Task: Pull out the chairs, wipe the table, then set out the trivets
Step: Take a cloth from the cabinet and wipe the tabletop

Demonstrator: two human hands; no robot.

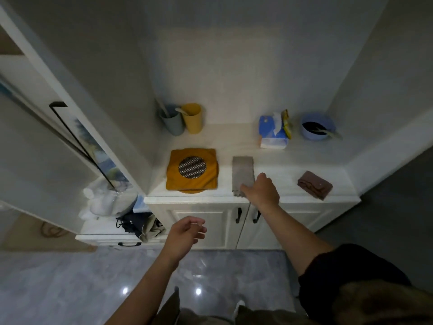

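Note:
A folded grey cloth [242, 172] lies on the white counter [281, 184] near its front edge. My right hand [261, 191] rests on the cloth's near end, fingers curled down onto it. To the left sits a stack of mustard-yellow trivets [192, 181] with a round black patterned one [192, 167] on top. My left hand [185, 233] hangs in the air in front of the cabinet doors, fingers loosely curled, holding nothing.
A folded brown cloth [315, 184] lies at the counter's right. At the back stand a grey cup [172, 124], a yellow cup [192, 118], a tissue pack [273, 133] and a blue bowl [317, 126]. A lower shelf [98, 228] with clutter is at left.

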